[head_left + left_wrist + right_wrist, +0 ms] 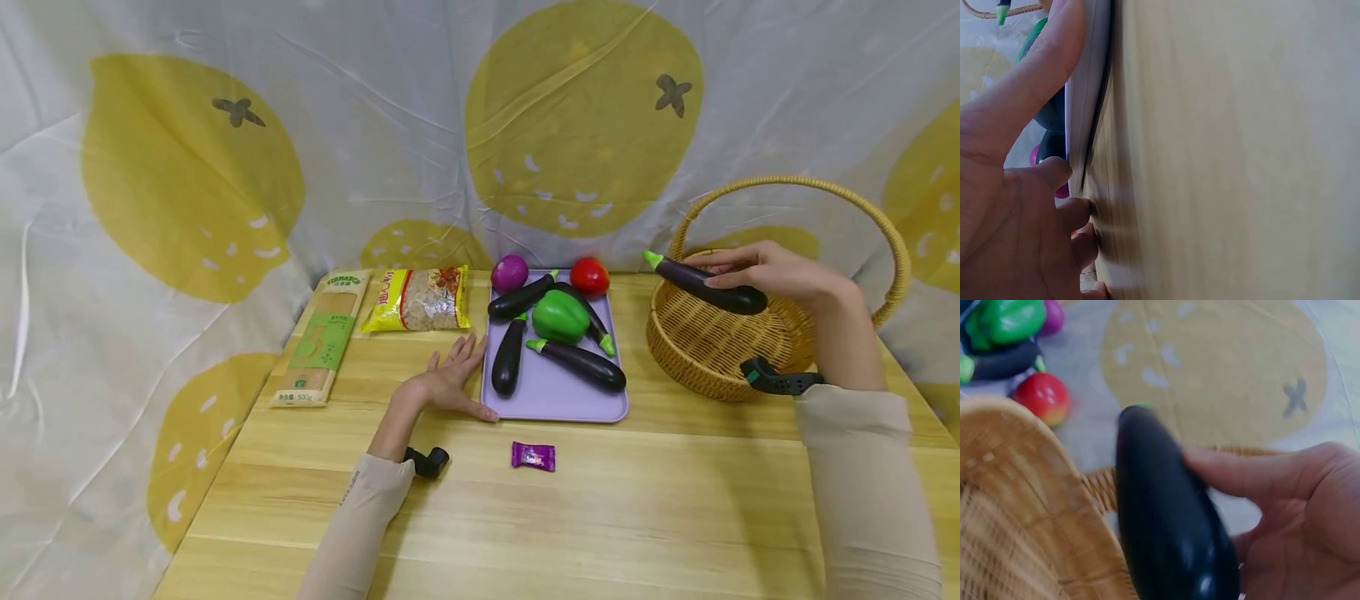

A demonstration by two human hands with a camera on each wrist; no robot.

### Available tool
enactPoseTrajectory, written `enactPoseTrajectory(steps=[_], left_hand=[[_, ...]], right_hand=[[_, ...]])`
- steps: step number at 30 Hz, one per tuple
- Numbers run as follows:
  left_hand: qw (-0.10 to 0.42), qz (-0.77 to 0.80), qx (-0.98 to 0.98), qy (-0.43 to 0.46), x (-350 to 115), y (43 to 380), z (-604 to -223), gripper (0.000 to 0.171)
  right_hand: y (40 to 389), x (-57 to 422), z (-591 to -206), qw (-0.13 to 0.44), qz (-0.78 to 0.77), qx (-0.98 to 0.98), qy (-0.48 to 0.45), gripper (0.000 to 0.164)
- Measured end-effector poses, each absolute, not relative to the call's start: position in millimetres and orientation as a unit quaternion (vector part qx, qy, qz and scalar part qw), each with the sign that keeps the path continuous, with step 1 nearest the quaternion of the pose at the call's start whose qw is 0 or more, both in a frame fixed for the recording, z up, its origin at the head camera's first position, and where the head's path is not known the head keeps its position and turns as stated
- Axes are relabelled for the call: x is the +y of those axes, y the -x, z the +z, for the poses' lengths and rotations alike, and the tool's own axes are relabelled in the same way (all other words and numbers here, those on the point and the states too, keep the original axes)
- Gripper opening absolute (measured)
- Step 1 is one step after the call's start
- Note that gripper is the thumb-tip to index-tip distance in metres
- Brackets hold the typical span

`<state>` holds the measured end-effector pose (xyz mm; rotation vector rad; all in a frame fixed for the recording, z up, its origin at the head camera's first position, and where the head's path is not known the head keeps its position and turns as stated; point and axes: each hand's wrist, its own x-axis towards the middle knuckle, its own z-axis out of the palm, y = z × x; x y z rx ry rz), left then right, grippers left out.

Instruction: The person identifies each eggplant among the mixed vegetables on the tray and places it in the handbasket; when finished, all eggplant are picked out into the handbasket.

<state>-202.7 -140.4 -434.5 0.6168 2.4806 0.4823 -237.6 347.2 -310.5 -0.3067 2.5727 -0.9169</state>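
Above the wicker basket (720,350), my right hand (787,271) pinches an eggplant (705,283) between thumb and fingers, its green stem pointing left. The right wrist view shows this eggplant (1166,512) close up, with the thumb along its side. My left hand (450,383) rests with spread fingers at the left edge of the lilac tray (551,408); in the left wrist view its thumb (1041,69) lies against the tray's side. On the tray are several eggplants (581,364), a green bell pepper (560,317), a purple onion-like ball (510,273) and a red round fruit (590,277).
Left of the tray lie a yellow food packet (420,300) and a long noodle packet (322,337). A small purple wrapped candy (533,456) lies in front of the tray. The basket's tall handle (787,180) arches over it. A lemon-print curtain (390,125) hangs behind the table.
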Motion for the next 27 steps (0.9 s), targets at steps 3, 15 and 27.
enactPoseTrajectory(steps=[3, 15, 27], left_hand=[[0.265, 0.18, 0.919, -0.23, -140.8, 202.3, -435.1, 0.13], [0.268, 0.176, 0.92, -0.227, -144.2, 202.7, -435.6, 0.132], [0.266, 0.18, 0.918, -0.234, -141.5, 202.7, -435.0, 0.131]], right_hand=[[239.5, 362.8, -310.6, 0.22, -0.327, 0.911, 0.121, 0.052], [244.1, 391.6, -328.5, 0.258, -0.301, 0.917, 0.045, 0.056], [264.9, 428.7, -352.6, 0.323, -0.278, 0.903, 0.045, 0.062]])
